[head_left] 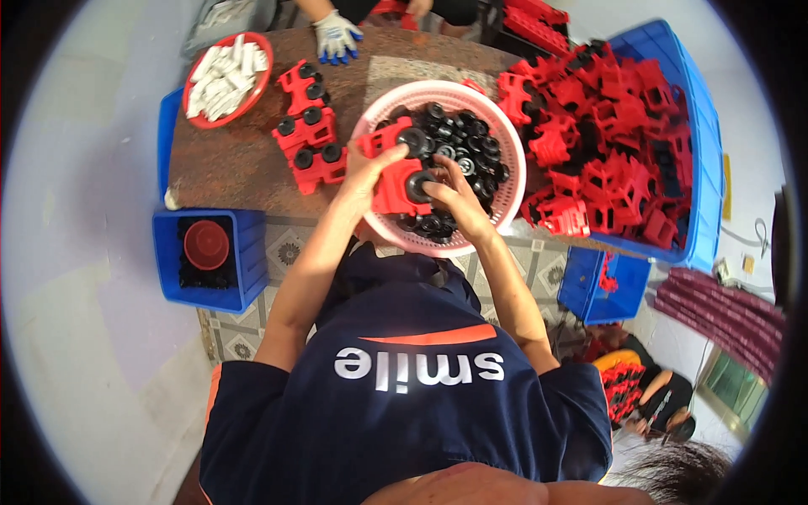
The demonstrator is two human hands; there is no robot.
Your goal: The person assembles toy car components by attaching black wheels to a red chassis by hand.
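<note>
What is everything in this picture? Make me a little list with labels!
left hand: holds a red toy body
right hand: presses a black wheel onto that toy body
pink basket: full of black wheels, under both hands
finished toys: red with wheels, on the brown table
blue crate: heaped with red toy bodies, at right
red bowl: white pieces inside, far left
gloved hand: another person's, at the table's far edge
</note>
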